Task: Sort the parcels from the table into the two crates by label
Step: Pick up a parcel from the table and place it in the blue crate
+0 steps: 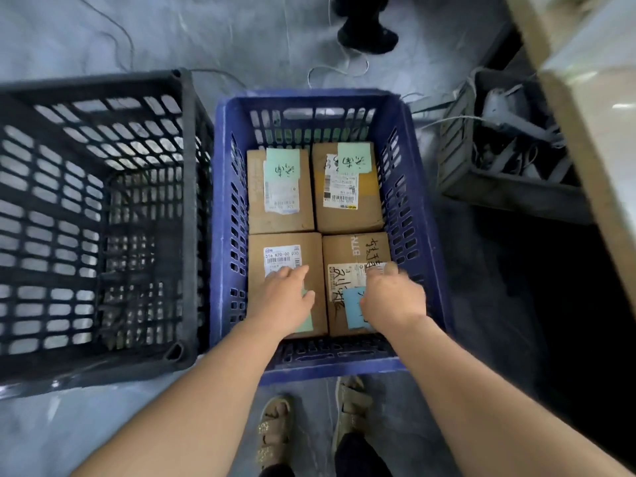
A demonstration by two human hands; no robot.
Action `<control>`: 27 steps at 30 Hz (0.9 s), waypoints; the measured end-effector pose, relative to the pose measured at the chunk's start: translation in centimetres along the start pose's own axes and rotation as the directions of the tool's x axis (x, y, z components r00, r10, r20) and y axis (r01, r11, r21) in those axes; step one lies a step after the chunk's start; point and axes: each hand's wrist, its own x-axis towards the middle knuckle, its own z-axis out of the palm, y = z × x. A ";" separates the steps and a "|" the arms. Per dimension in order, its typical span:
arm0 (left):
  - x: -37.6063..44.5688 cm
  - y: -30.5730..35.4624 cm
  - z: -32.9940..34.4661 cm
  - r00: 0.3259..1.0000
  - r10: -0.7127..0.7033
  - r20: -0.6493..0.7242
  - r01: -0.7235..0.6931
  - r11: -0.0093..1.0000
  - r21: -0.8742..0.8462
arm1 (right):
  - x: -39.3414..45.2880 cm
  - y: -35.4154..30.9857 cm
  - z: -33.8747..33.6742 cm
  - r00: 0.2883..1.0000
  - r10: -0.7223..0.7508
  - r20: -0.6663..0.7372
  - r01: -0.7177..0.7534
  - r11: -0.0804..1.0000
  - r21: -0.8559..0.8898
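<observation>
1. Two sandalled feet (309, 428) stand on the floor just short of the blue crate (225, 215); the black crate (187, 208) sits touching its left side.
2. Four cardboard parcels fill the blue crate's floor in a two-by-two block, long axes pointing away from the person.
3. The left hand (284, 299) lies flat, fingers straight, on the near-left parcel (309, 249).
4. The right hand (392, 297) rests on the near-right parcel (347, 249), fingers curled over its far-right part; whether it grips is unclear.
5. The two far parcels (282, 215) carry green notes.

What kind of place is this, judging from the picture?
Probably a parcel sorting or storage area. Cardboard parcels with shipping labels fill a blue crate on a bare grey floor, next to a black crate, with loose cables lying about.
</observation>
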 end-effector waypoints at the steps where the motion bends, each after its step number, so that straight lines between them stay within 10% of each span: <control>1: -1.0 0.3 -1.0 1.000 0.016 -0.020 -0.016 1.000 -0.003 | -1.4 0.1 -1.0 0.999 0.007 -0.033 -0.007 1.000 0.009; 15: -18.1 9.9 -9.1 0.882 0.407 -0.237 -0.394 0.913 0.102 | -25.6 3.8 -9.7 0.864 0.312 -0.395 -0.242 0.946 0.218; 27: -25.9 22.7 -7.5 0.650 0.747 -0.137 -0.723 0.664 0.193 | -40.8 13.0 -7.8 0.624 0.643 -0.444 -0.515 0.765 0.385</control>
